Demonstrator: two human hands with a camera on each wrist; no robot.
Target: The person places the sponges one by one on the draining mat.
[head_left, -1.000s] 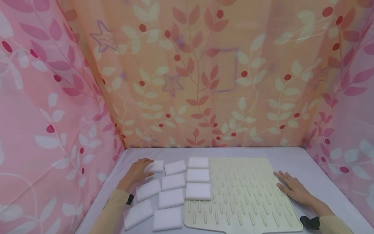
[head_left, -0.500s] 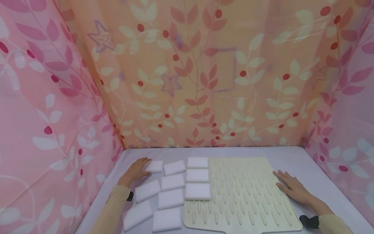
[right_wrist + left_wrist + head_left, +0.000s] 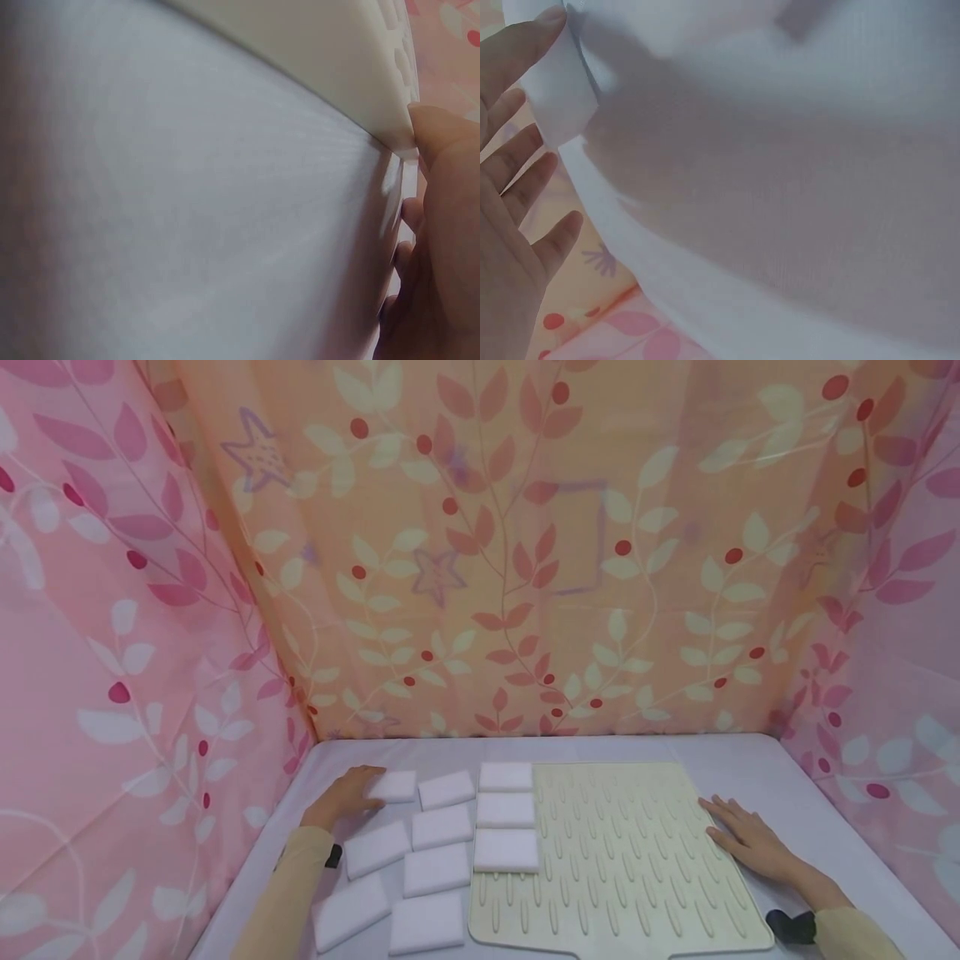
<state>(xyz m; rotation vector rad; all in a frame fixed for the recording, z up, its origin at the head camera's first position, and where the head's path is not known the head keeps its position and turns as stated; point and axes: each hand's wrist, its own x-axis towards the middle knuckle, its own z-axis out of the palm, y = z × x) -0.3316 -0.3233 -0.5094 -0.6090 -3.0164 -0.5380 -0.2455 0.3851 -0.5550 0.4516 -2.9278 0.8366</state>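
Overhead, leaf-printed pink and orange curtains wall in three sides of a pale lilac bench, which fills the lower part of the head view. On its right half lies a cream ribbed mat, flat, its near edge at the bottom of the frame. Three white sponge blocks sit in a column along the mat's left border: a far one, a middle one and a near one, each just beside the next. Left of the mat, seven more white blocks lie loosely on the bare bench in two rough columns, slightly skewed, with narrow gaps between them; the nearest pair sits at the bottom edge of the view.

The right hand rests flat on the mat's right border, fingers straight and spread, holding nothing; the right wrist view shows a fingertip against the mat's edge. The left hand lies at the far left of the loose group, fingers relaxed and touching the farthest block, not curled round it. From the left wrist camera the fingers appear extended beside that block. Tan sleeves cover both forearms, each with a dark wrist strap.
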